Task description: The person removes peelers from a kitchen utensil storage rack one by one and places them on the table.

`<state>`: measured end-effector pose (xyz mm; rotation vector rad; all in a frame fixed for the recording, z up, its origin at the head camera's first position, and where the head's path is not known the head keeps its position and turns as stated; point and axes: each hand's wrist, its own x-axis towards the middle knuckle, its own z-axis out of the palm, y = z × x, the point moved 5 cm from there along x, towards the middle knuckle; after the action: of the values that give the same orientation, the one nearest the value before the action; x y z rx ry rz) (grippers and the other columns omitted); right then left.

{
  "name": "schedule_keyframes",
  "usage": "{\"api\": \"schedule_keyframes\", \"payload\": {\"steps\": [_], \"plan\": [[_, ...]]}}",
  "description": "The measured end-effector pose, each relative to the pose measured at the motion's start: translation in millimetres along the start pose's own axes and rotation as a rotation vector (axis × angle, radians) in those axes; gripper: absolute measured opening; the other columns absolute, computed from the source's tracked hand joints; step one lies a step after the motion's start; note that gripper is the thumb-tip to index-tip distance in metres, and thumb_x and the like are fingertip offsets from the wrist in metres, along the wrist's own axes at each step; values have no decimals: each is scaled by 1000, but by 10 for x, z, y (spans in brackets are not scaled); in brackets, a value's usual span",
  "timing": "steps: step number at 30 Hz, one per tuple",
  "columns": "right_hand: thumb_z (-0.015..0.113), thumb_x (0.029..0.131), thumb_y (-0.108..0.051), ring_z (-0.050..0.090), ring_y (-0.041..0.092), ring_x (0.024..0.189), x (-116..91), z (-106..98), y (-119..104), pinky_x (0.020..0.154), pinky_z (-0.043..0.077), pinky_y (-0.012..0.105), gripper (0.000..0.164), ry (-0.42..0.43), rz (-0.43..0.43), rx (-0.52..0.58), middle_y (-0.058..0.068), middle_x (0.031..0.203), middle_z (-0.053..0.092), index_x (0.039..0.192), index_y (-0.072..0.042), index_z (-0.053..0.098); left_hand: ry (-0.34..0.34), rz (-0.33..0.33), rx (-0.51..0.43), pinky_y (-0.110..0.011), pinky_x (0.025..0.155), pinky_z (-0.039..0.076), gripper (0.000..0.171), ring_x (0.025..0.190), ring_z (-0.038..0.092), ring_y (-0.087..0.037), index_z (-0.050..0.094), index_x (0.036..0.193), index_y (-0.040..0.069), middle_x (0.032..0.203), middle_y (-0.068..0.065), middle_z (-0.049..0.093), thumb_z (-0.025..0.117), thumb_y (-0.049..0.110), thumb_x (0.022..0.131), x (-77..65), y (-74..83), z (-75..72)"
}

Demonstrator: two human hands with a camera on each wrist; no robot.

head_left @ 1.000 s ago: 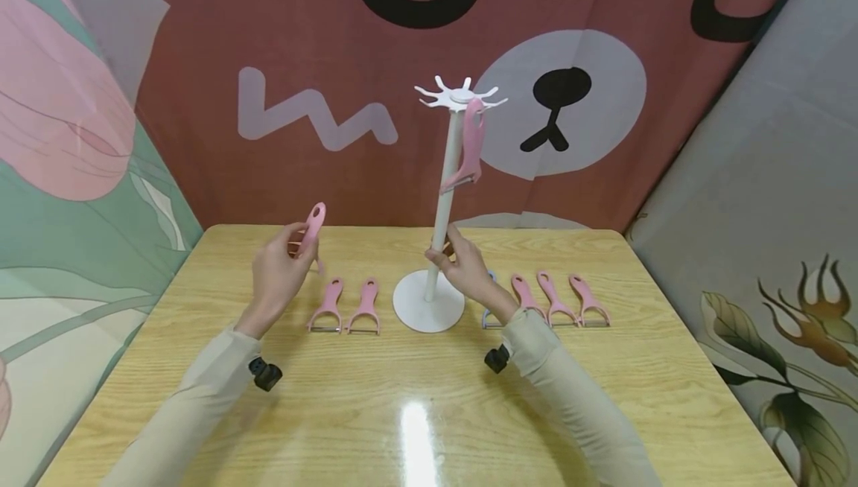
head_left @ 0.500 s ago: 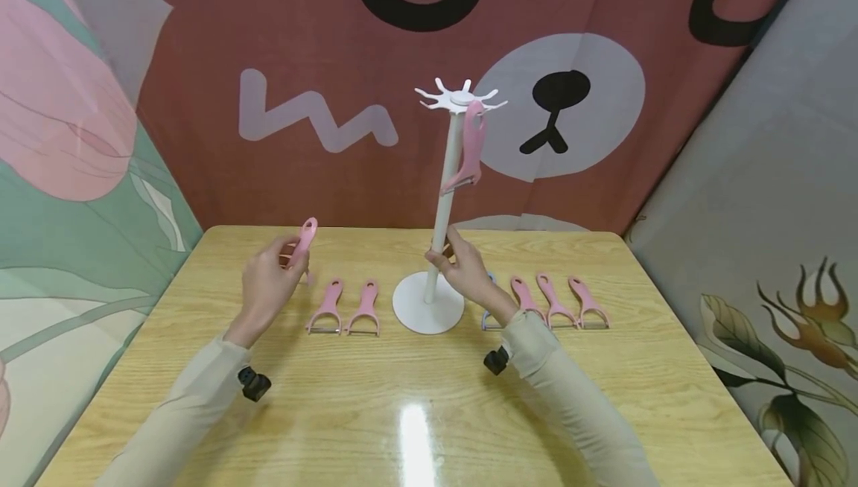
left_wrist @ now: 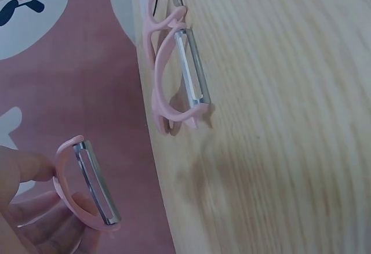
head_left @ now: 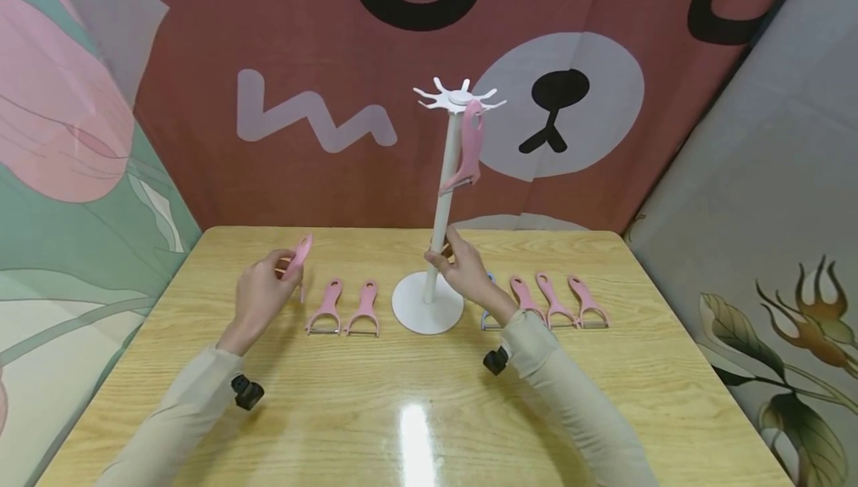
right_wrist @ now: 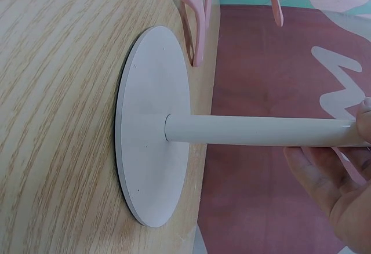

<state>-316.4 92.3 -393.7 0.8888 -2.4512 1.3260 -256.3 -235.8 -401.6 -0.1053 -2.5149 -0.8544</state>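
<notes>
My left hand (head_left: 261,293) pinches a pink peeler (head_left: 299,255) above the table's left part; in the left wrist view the peeler's metal blade (left_wrist: 97,181) points away from the fingers. With thumb and fingers my right hand (head_left: 465,267) grips the pole of a white stand (head_left: 445,196), low down, above its round base (right_wrist: 153,126). One pink peeler (head_left: 472,144) hangs from the hooked top (head_left: 459,97) of the stand. Just right of the left hand, two pink peelers (head_left: 326,308) lie side by side.
Right of the stand lie several peelers: pink ones (head_left: 553,301) and a blue one (head_left: 491,319) partly hidden by the right hand. The wooden table (head_left: 375,412) ends at a brown patterned cloth backdrop (head_left: 302,182). Patterned cloths hang at both sides.
My left hand has moved down and to the left with the pink peeler, lowering it toward the table. The right hand has stayed on the pole.
</notes>
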Motion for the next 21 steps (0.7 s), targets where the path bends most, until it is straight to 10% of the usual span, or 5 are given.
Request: {"api": "schedule_keyframes", "payload": {"steps": [21], "plan": [[62,98,-17,64,23,82,3,6,22,66,54,36,23,-6,13,3,7,96,65,114,-5,51,-91,-45,68,-45,58,51,32,71,69,-32,66,113,-9,92,-23,71,66,16,93,-136,-146,1]]}}
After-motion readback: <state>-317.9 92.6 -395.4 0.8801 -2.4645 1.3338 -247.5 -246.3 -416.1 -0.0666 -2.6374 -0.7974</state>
